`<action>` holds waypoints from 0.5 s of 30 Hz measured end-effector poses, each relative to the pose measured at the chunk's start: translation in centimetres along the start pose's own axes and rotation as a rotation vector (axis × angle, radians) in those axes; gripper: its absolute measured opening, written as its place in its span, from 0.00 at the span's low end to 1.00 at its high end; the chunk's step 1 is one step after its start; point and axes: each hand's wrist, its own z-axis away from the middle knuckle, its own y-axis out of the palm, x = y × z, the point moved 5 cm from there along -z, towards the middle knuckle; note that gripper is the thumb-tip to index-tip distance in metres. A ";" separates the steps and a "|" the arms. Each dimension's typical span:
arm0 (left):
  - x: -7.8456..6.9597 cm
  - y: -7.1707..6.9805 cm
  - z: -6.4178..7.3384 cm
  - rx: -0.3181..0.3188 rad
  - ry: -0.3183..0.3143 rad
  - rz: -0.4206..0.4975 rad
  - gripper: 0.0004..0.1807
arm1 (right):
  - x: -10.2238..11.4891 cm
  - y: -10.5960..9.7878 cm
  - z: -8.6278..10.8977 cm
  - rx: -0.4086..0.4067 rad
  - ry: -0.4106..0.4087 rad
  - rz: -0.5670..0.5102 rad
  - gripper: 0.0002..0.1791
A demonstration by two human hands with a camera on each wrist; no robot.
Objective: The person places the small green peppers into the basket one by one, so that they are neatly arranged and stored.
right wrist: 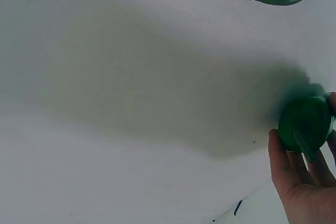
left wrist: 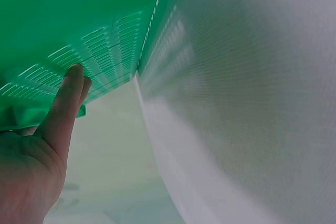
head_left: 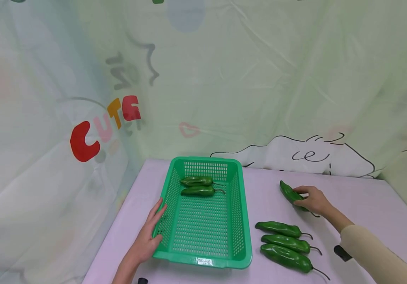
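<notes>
My left hand (head_left: 146,238) holds the left rim of a green plastic basket (head_left: 203,262), with fingertips over the edge. In the left wrist view, straight fingers (left wrist: 65,103) lie against the slotted outer wall. Two green chili peppers (head_left: 197,191) lie side by side at the basket's far end. To the right of the basket, my right hand (head_left: 313,200) pinches another green chili pepper (head_left: 290,193) between thumb and fingers. Its stem end faces the camera in the right wrist view, close over the white table.
Three more green chili peppers (head_left: 285,242) lie in a stack of rows on the table (head_left: 363,205), between the basket and my right forearm. A printed cloth curtain (head_left: 260,79) hangs behind and at both sides. A small black object (head_left: 342,253) sits by the right sleeve.
</notes>
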 end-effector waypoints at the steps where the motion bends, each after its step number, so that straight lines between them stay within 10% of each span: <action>1: 0.0 0.0 0.0 0.001 0.000 0.001 0.50 | 0.1 -0.1 0.0 -0.008 -0.005 -0.002 0.27; 15: -0.1 0.0 0.1 -0.002 -0.008 -0.006 0.49 | 3.8 -0.8 -1.2 -0.050 -0.013 -0.100 0.27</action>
